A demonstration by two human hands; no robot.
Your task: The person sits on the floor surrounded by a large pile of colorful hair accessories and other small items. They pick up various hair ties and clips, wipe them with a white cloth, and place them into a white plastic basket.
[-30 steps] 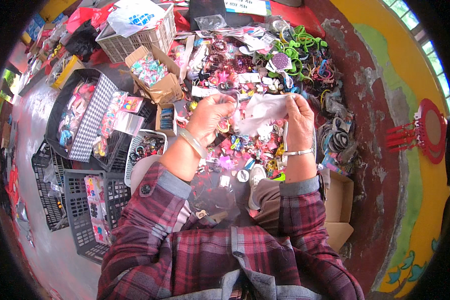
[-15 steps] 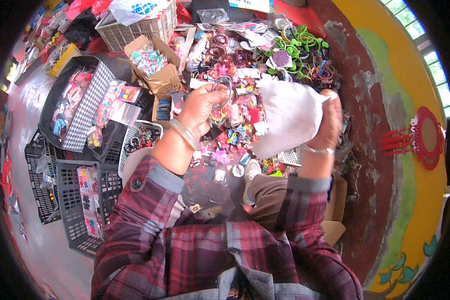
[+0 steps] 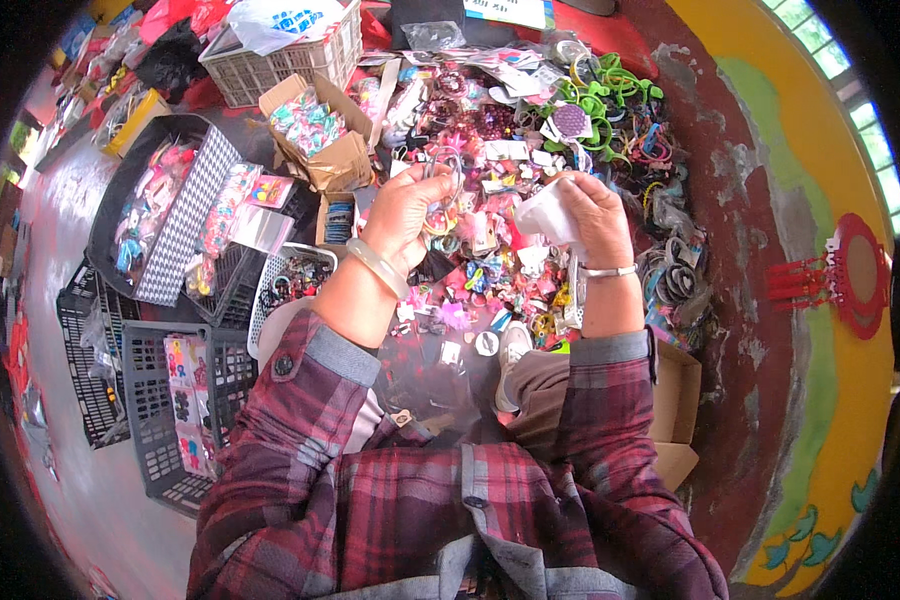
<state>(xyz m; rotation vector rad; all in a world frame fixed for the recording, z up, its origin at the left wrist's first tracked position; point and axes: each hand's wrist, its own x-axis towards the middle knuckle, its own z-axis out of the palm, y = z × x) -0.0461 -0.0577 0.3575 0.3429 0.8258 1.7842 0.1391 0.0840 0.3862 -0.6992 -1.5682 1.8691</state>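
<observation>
My left hand is closed on a thin, shiny hoop, its fingers wrapped round one side. Whether it is a single hoop or several together, I cannot tell. To its right, my right hand grips a white cloth, bunched up small and folded beneath the fingers. A gap separates the hands, and the cloth does not touch the hoop. Below both lies a wide heap of hair accessories: bows, clips and bands in pink, red and white.
Green headbands lie at the heap's far right. On the left are a cardboard box of small packets, a houndstooth-patterned box and a dark plastic crate. A beige crate stands behind. A painted wall rises on the right.
The white cloth, spread wide before, is now crumpled in my right hand. That hand has moved left, nearer my left hand, which still grips the hoop. The view has shifted slightly.
</observation>
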